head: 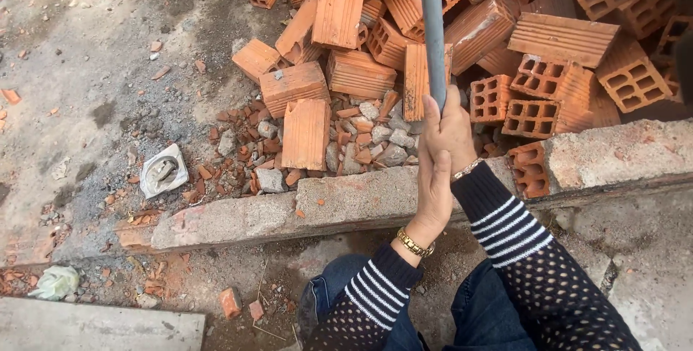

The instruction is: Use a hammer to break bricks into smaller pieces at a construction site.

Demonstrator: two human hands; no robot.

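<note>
Both hands, left hand point(432, 191) and right hand point(450, 128), clasp the grey metal pole point(433, 29) at centre frame; I judge it could slip or topple loose hollow orange clay bricks point(375, 40) above.

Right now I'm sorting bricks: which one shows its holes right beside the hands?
The hollow brick just right of the hands gripping the grey pipe; its hole grid faces the camera, closer than the others.

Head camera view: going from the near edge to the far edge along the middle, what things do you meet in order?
Blue jeans → left hand → right hand in a grip on the grey round pole → heap of orange hollow clay bricks.
</note>
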